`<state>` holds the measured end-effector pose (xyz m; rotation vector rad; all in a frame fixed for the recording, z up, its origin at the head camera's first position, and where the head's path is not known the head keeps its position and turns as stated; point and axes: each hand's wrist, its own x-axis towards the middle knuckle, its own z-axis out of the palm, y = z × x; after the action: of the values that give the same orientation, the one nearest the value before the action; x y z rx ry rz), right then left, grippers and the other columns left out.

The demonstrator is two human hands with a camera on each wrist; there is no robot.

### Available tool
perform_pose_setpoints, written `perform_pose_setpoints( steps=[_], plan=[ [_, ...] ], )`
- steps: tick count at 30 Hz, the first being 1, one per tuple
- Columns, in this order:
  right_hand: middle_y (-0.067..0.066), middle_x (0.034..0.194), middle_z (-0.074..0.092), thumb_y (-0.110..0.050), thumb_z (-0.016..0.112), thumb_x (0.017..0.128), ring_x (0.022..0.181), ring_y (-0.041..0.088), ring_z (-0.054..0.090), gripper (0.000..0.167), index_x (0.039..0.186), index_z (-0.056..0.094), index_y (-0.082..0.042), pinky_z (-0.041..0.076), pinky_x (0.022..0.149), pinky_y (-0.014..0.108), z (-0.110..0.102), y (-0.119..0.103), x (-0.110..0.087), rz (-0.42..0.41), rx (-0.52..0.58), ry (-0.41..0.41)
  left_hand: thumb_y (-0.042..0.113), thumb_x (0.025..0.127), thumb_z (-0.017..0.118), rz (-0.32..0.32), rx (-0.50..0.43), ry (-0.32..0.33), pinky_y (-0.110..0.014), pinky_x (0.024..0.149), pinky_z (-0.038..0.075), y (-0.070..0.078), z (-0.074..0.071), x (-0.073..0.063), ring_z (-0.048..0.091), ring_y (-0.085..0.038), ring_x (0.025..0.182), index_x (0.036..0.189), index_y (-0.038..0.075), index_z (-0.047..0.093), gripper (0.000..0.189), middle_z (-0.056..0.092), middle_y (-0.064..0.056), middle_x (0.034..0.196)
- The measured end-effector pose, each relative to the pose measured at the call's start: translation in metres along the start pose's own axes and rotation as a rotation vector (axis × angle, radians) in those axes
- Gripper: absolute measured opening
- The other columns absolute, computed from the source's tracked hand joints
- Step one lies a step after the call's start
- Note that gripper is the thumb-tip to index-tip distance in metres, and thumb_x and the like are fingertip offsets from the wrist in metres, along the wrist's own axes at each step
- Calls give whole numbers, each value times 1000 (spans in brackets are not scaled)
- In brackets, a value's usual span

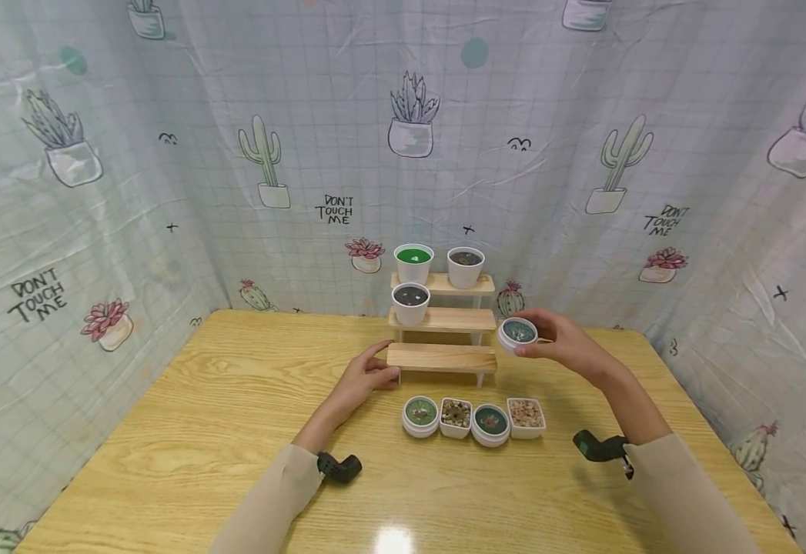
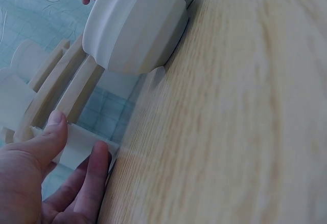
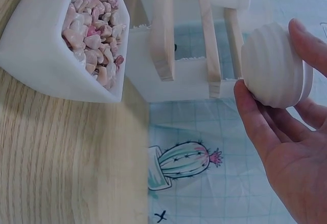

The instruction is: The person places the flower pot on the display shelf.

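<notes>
A three-step wooden stand [image 1: 442,357] with white side panels is at the back of the table. My left hand [image 1: 363,377] grips its lower left end; up close, the thumb lies at the step's edge and the fingers at the white side panel [image 2: 82,144]. Off the stand's right side, my right hand [image 1: 560,343] holds a round ribbed white pot [image 1: 516,332] with a blue-green fill, raised at about middle-step height. In the right wrist view, thumb and fingers are around this pot [image 3: 273,65].
On the top step stand a pot with green fill [image 1: 413,265] and one with grey-brown fill [image 1: 466,267]. A dark-filled pot [image 1: 411,305] is on the middle step's left. In front, a row holds two round pots [image 1: 421,418] and two square ones, one with pink stones [image 1: 526,419].
</notes>
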<state>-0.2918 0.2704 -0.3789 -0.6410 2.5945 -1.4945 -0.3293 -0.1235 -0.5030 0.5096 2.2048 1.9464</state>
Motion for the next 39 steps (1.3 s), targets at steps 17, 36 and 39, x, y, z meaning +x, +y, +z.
perform_pose_setpoints(
  steps=[17,36,39],
  plan=[
    [21,139,59,-21,78,94,115,11,62,64,148,49,-3,58,91,20,2,2,4,23,1,7,15,100,69,0,-5,6,-37,93,65,0,1,0,75,-23,97,162,15,35,70,66,-19,115],
    [21,137,60,-21,77,95,115,10,62,66,150,46,-1,59,89,21,3,-3,11,3,-10,12,16,100,70,-1,-9,21,-36,92,65,-3,1,2,75,-22,94,161,13,35,71,66,-18,114],
    [22,137,60,-20,78,95,114,10,62,66,150,47,-2,59,89,21,4,-4,13,5,-1,10,16,100,70,-4,-10,20,-37,92,65,-2,1,2,75,-23,94,161,14,35,71,66,-18,114]
  ],
)
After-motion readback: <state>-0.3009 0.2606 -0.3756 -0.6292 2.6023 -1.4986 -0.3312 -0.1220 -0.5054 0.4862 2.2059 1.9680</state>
